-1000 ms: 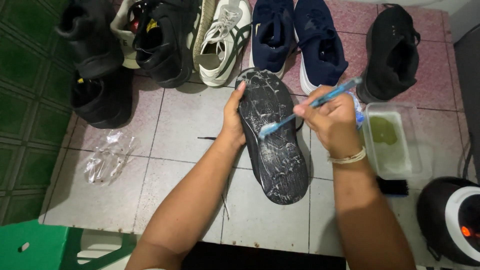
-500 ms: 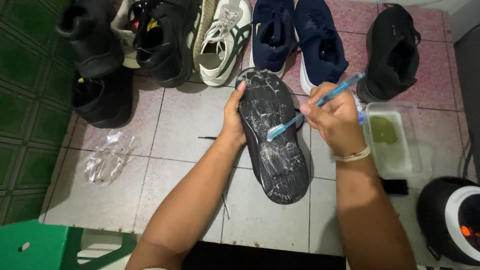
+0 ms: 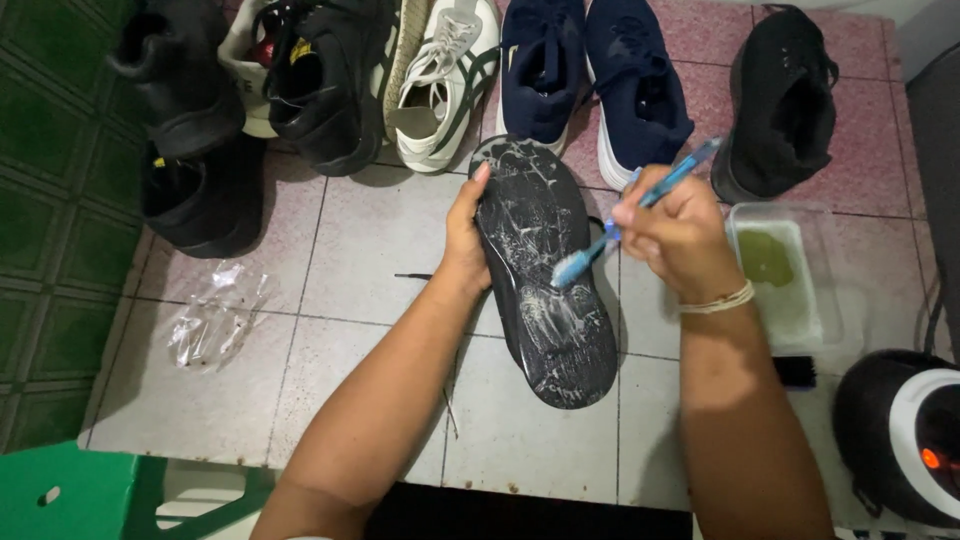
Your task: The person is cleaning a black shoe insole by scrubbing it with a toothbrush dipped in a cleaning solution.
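Observation:
My left hand (image 3: 463,235) grips the left edge of a black shoe (image 3: 545,290) held sole-up over the tiled floor. The sole is streaked with white soap foam. My right hand (image 3: 678,235) is closed around a blue toothbrush (image 3: 640,215), whose bristle head rests on the middle of the sole. A string bracelet circles my right wrist.
A row of shoes lines the far side: black ones (image 3: 190,110), a white sneaker (image 3: 440,85), a navy pair (image 3: 600,80), a black shoe (image 3: 780,100). A clear tub with green liquid (image 3: 780,270) sits right. Crumpled plastic (image 3: 215,315) lies left; a green stool (image 3: 70,495) near; a black-and-white round object (image 3: 900,435) at the bottom right.
The brush head has shifted slightly along the sole between frames, with my right hand moving a little. My left hand keeps the shoe in about the same place.

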